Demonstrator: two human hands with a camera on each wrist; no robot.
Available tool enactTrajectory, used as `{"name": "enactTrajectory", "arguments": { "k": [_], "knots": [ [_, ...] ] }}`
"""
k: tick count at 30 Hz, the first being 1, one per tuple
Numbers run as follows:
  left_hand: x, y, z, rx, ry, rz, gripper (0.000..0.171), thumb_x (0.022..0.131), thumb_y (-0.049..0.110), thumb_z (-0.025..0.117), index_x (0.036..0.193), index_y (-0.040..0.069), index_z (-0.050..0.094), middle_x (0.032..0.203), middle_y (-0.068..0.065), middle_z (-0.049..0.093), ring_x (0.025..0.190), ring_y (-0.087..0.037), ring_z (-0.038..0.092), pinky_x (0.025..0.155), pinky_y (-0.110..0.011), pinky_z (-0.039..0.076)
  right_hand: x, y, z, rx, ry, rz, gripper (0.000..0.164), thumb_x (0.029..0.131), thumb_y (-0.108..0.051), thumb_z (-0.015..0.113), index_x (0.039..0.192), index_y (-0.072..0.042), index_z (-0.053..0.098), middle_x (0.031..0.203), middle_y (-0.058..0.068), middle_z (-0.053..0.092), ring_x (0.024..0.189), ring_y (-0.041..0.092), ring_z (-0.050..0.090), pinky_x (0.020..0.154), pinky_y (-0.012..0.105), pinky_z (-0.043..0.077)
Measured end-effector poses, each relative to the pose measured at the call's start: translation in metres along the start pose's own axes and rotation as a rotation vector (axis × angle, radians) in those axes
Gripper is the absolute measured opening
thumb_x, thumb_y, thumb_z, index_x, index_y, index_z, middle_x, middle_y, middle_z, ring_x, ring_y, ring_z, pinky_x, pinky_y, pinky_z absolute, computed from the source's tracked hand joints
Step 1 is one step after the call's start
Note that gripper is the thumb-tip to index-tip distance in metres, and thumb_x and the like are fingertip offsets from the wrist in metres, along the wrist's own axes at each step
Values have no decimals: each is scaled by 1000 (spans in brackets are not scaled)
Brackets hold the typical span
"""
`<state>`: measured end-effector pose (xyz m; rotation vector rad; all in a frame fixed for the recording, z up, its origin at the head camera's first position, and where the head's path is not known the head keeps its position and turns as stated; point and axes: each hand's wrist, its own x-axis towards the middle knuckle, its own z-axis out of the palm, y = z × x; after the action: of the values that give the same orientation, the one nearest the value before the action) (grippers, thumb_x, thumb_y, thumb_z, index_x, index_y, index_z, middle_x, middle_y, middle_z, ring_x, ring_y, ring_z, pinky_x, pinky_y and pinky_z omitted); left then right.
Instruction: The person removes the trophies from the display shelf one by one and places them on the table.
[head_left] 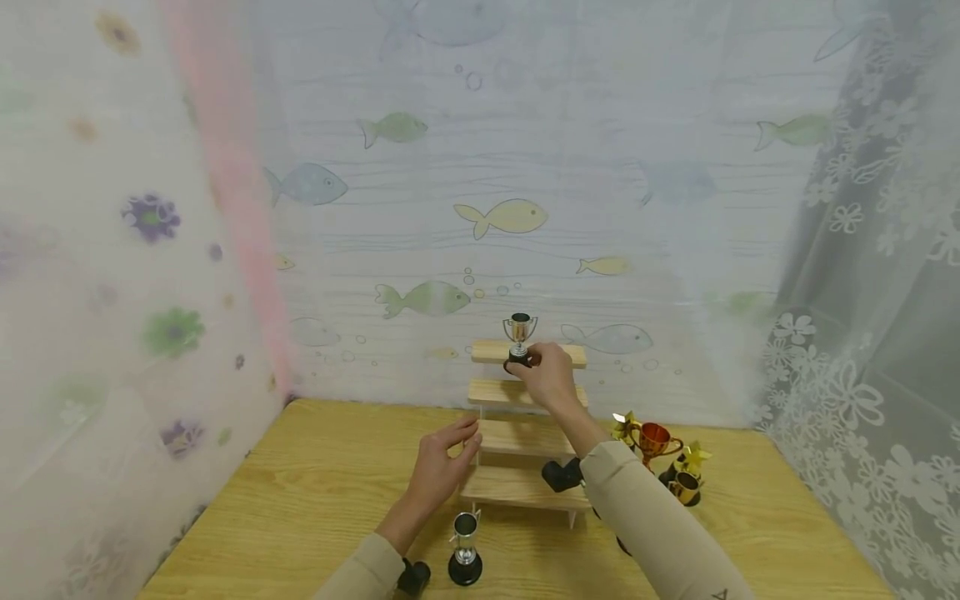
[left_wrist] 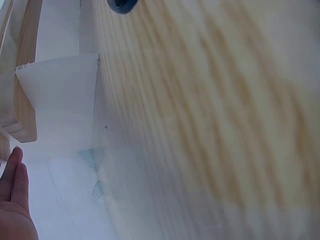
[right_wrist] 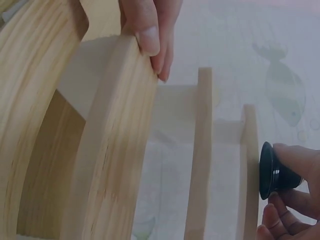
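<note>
A small silver trophy cup [head_left: 519,329] with a black base is at the top step of a wooden stepped stand [head_left: 525,436]. My right hand [head_left: 551,379] pinches it by the base between thumb and fingers. The right wrist view has the black base [right_wrist: 274,171] right at the edge of the top step, tilted by the camera's angle. My left hand [head_left: 442,458] rests its fingertips on the stand's left end, at a middle step. In the right wrist view, its fingers [right_wrist: 142,25] are straight against that step's end.
Another silver trophy cup [head_left: 465,546] stands on the wooden table [head_left: 322,483] before the stand. A red-gold cup [head_left: 654,439], a small gold cup [head_left: 686,487] and star trophies [head_left: 696,456] stand to the right. A fish-print curtain [head_left: 510,167] hangs close behind.
</note>
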<state>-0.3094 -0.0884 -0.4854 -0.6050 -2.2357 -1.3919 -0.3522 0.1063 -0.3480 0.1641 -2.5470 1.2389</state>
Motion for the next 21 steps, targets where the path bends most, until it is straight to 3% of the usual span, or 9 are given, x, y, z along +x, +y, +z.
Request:
{"name": "enactTrajectory", "arguments": {
  "k": [5, 14, 21],
  "knots": [
    [0, 0, 0, 7, -3, -7, 34, 103, 24, 66, 127, 1, 72, 137, -8, 66, 129, -31, 61, 98, -48, 55, -1, 0, -2, -9, -7, -4, 27, 93, -21, 79, 106, 1, 74, 106, 15, 62, 99, 32, 58, 81, 46, 52],
    [1, -1, 0, 4, -5, 3, 33, 103, 22, 66, 127, 1, 72, 136, -16, 65, 127, -32, 62, 98, -50, 55, -5, 3, -4, -25, -20, -9, 23, 91, -21, 81, 100, -1, 74, 98, 12, 63, 87, 26, 55, 70, 39, 48],
    [0, -3, 0, -6, -9, -14, 33, 103, 24, 66, 127, 2, 72, 136, -15, 65, 129, -31, 61, 99, -49, 54, -12, 4, -6, -42, -30, -12, 29, 91, -21, 80, 106, 2, 73, 103, 14, 61, 91, 27, 56, 71, 40, 49]
  ]
}}
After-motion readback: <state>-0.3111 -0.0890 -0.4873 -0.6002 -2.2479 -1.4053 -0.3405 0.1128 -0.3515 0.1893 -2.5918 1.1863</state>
